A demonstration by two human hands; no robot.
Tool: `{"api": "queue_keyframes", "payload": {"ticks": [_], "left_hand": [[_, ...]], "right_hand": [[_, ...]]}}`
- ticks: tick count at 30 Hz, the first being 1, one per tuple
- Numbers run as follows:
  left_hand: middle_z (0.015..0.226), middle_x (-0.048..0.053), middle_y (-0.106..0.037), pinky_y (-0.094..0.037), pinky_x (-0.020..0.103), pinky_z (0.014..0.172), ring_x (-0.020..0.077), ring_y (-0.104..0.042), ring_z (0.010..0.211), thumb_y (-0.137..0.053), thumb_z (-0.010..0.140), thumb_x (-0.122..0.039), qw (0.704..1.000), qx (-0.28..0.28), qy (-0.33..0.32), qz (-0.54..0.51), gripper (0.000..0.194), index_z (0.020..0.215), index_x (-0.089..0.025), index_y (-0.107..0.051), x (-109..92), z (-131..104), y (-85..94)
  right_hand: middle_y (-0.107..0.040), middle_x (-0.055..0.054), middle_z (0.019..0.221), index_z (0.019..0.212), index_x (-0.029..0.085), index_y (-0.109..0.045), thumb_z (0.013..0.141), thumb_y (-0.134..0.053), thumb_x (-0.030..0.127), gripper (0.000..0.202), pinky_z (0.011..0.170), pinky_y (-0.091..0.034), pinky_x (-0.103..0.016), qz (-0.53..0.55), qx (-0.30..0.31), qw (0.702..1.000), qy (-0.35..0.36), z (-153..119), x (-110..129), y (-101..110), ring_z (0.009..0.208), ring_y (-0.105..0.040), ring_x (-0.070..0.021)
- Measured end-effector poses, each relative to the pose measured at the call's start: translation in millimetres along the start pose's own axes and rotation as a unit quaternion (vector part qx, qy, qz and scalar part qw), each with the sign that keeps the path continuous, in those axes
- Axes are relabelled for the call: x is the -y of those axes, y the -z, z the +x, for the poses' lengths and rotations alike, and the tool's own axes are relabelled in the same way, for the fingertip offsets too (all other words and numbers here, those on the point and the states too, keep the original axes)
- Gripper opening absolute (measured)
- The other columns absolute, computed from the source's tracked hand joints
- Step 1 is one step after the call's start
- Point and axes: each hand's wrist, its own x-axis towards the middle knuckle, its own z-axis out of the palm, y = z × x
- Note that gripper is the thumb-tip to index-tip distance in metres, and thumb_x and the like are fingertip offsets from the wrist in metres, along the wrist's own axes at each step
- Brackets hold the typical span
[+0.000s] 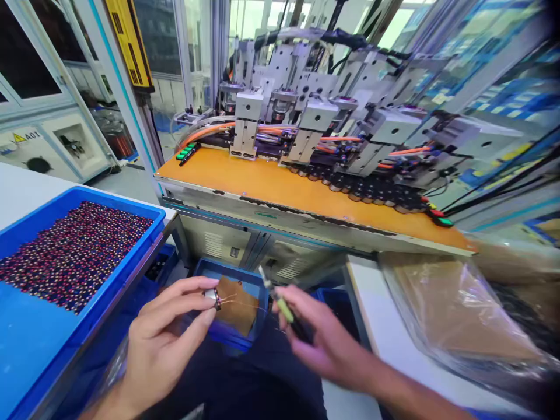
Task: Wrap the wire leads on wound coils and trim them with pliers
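Note:
Between the thumb and fingers of my left hand (175, 332) is a small silvery coil part (212, 296), with thin copper wires trailing off to the right. My right hand (321, 335) is wrapped round a slim hand tool (283, 308) with a yellow-green and black handle and a pale pointed tip. The tool points up and to the left, apart from the coil part; motion blur hides its exact kind. Below both hands, a blue bin (210, 269) holds a piece of brown cardboard (240, 312).
A large blue tray (26, 361) of many tiny dark and coloured parts lies at left. Ahead stands a machine bench with an orange top (262, 178) and several grey press units (317, 116). Plastic-wrapped brown sheets (464, 309) lie on the white table (394, 326) at right.

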Motion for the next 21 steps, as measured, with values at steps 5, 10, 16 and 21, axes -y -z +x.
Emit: {"api": "queue_keyframes", "payload": {"ticks": [5,10,16,21], "left_hand": [[0.117,0.001,-0.072,-0.058,0.025,0.089,0.0149,-0.07,0.104,-0.066,0.084,-0.002,1.0,0.013,-0.013,0.019,0.032,0.103,-0.027,-0.072,-2,-1,-1.2],[0.119,0.002,-0.071,-0.058,0.025,0.088,0.0154,-0.069,0.105,-0.066,0.083,0.0,0.999,0.027,-0.029,0.034,0.035,0.105,-0.027,-0.072,-2,-3,-2.1],[0.119,0.002,-0.07,-0.057,0.025,0.089,0.0147,-0.069,0.105,-0.066,0.083,0.001,0.998,0.034,-0.03,0.033,0.037,0.106,-0.027,-0.071,-3,-5,-0.8],[0.119,0.001,-0.071,-0.057,0.024,0.09,0.014,-0.068,0.107,-0.065,0.083,0.002,0.998,0.035,-0.038,0.031,0.038,0.107,-0.026,-0.071,-3,-5,0.2]], "right_hand": [[-0.062,-0.007,0.107,0.149,0.028,-0.037,0.082,-0.054,0.005,0.073,0.079,-0.055,-0.03,0.338,0.067,0.938,-0.027,-27,25,-42,0.083,-0.062,-0.0133],[-0.06,-0.013,0.12,0.153,0.025,-0.035,0.078,-0.056,0.01,0.079,0.099,-0.048,-0.046,0.385,0.105,0.917,0.003,-21,28,-40,0.106,-0.061,-0.0224],[-0.061,-0.01,0.109,0.15,0.025,-0.04,0.079,-0.057,0.012,0.075,0.087,-0.052,-0.04,0.39,0.091,0.916,0.007,-13,31,-41,0.093,-0.06,-0.0188],[-0.06,-0.008,0.103,0.146,0.026,-0.044,0.079,-0.055,0.01,0.07,0.077,-0.054,-0.035,0.39,0.089,0.917,0.007,-9,34,-39,0.082,-0.06,-0.0152]]}}
